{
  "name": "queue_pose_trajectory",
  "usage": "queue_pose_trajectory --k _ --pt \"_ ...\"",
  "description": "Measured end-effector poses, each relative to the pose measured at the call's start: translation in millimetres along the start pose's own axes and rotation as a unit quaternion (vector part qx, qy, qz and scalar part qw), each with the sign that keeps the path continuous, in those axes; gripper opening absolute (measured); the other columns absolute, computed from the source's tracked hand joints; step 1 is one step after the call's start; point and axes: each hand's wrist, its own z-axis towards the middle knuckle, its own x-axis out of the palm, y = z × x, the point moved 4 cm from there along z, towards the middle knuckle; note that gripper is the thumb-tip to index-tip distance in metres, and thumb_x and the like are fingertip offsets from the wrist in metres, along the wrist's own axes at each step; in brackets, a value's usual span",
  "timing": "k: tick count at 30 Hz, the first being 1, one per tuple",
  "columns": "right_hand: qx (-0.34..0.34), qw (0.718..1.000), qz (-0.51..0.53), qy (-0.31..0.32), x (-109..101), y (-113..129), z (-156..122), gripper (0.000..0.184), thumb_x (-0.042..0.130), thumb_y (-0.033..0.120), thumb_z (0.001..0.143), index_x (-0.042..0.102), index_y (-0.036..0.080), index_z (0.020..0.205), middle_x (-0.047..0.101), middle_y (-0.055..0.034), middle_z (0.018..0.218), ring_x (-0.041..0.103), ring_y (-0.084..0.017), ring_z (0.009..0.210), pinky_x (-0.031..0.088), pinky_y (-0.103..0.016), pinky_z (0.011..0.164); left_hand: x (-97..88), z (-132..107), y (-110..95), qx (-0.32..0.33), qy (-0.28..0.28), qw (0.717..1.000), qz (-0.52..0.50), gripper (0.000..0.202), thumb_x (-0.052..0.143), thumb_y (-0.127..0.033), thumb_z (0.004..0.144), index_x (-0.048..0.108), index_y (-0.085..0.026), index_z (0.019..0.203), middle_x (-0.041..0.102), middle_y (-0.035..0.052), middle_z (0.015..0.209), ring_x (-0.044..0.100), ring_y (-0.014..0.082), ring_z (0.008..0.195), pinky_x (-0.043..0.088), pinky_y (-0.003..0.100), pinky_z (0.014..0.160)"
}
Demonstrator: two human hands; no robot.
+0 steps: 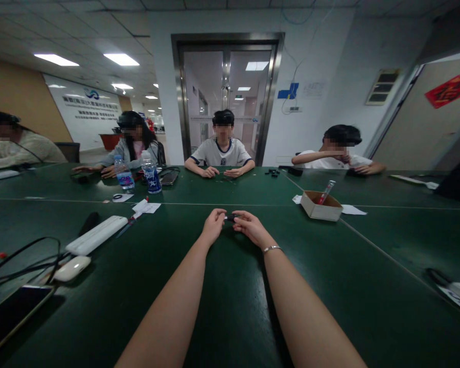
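Over the dark green table, both my arms reach forward and my hands meet at a small black object with a shiny, metallic-looking left end. The fingertips of my left hand pinch that shiny end. Thumb and fingers of my right hand close on the dark right end, and a bracelet circles that wrist. The object is short and lies roughly level. Fingers cover part of it, and it is too small to tell its exact kind.
To the left lie a phone, a white mouse-like case, a white power strip and cables. Two bottles stand beyond. A cardboard box holding a tube sits right. Several people work around the table, one person directly opposite.
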Motion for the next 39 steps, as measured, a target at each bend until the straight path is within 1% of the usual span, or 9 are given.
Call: queue_pose_trajectory --k 5,9,13,17,21,27,31,35,39 --pt "0.003 1.000 -0.001 0.001 -1.7 -1.3 1.4 0.033 0.083 0.017 0.066 0.069 0.017 0.096 0.065 -0.0012 0.073 0.064 -0.012 0.063 0.056 -0.022 0.061 1.4 -0.7 -1.6 -0.007 0.002 1.000 0.004 0.027 0.044 -0.037 0.090 0.058 -0.017 0.101 0.047 -0.0038 0.061 0.039 0.0070 0.044 0.030 0.017 0.042" --pt "0.003 1.000 0.000 0.004 -1.7 -1.1 1.2 0.033 0.083 0.017 0.067 0.069 0.017 0.097 0.065 -0.0016 0.074 0.065 -0.013 0.064 0.056 -0.022 0.062 0.6 -1.6 -3.3 -0.009 -0.003 1.000 0.000 0.023 0.049 -0.032 0.087 0.058 -0.017 0.103 0.049 -0.0034 0.064 0.041 0.0073 0.046 0.031 0.017 0.042" --pt "0.005 1.000 0.001 0.006 -1.6 -1.7 1.6 0.034 0.083 0.018 0.066 0.068 0.016 0.098 0.065 -0.0018 0.072 0.065 -0.013 0.063 0.056 -0.022 0.061 0.6 -2.8 -4.8 -0.005 0.005 1.000 0.008 0.027 0.042 -0.035 0.092 0.059 -0.016 0.100 0.046 -0.0036 0.060 0.038 0.0070 0.043 0.028 0.017 0.040" --pt "0.002 1.000 0.001 0.000 -2.3 -2.1 2.2 0.034 0.083 0.017 0.067 0.068 0.016 0.097 0.064 -0.0016 0.072 0.064 -0.013 0.063 0.056 -0.023 0.061 0.9 -2.2 -3.4 -0.010 -0.002 1.000 -0.004 0.021 0.047 -0.026 0.088 0.057 -0.016 0.103 0.050 -0.0027 0.066 0.043 0.0074 0.046 0.034 0.017 0.041" --pt "0.003 1.000 -0.001 0.003 -1.4 -1.3 1.3 0.034 0.082 0.017 0.068 0.068 0.016 0.098 0.065 -0.0022 0.073 0.064 -0.013 0.064 0.055 -0.023 0.062 2.2 -0.8 -1.4 -0.008 0.012 1.000 -0.005 0.023 0.043 -0.030 0.089 0.057 -0.016 0.102 0.045 -0.0045 0.060 0.038 0.0077 0.042 0.032 0.017 0.038" --pt "0.008 1.000 -0.003 0.001 -1.0 -1.2 1.0 0.033 0.083 0.018 0.066 0.069 0.017 0.096 0.065 -0.0014 0.072 0.064 -0.012 0.063 0.055 -0.022 0.061 1.0 0.2 0.3 -0.006 0.005 1.000 -0.006 0.024 0.044 -0.031 0.088 0.059 -0.017 0.101 0.045 -0.0044 0.060 0.039 0.0073 0.044 0.032 0.016 0.039" --pt "0.005 1.000 0.005 0.004 -1.2 -1.3 1.4 0.034 0.084 0.019 0.065 0.069 0.017 0.095 0.065 -0.0008 0.072 0.064 -0.012 0.063 0.055 -0.021 0.060 0.6 0.5 -0.5 -0.001 -0.008 1.000 -0.001 0.021 0.049 -0.027 0.085 0.059 -0.018 0.101 0.049 -0.0032 0.066 0.041 0.0069 0.046 0.034 0.016 0.040" --pt "0.011 1.000 0.005 0.006 -0.4 -1.0 1.4 0.036 0.084 0.019 0.064 0.069 0.016 0.096 0.065 -0.0012 0.070 0.064 -0.012 0.063 0.055 -0.021 0.061 2.2 0.2 -0.1 -0.004 0.004 1.000 0.007 0.024 0.044 -0.031 0.088 0.059 -0.017 0.101 0.047 -0.0033 0.061 0.040 0.0078 0.045 0.030 0.016 0.039" --pt "0.010 1.000 0.001 -0.001 -0.2 -0.2 1.2 0.035 0.084 0.018 0.065 0.068 0.016 0.097 0.065 -0.0013 0.071 0.064 -0.012 0.063 0.055 -0.021 0.061 1.8 -0.4 -0.3 0.008 0.009 1.000 0.013 0.023 0.051 -0.030 0.084 0.059 -0.018 0.102 0.051 -0.0021 0.069 0.043 0.0075 0.048 0.035 0.017 0.042"
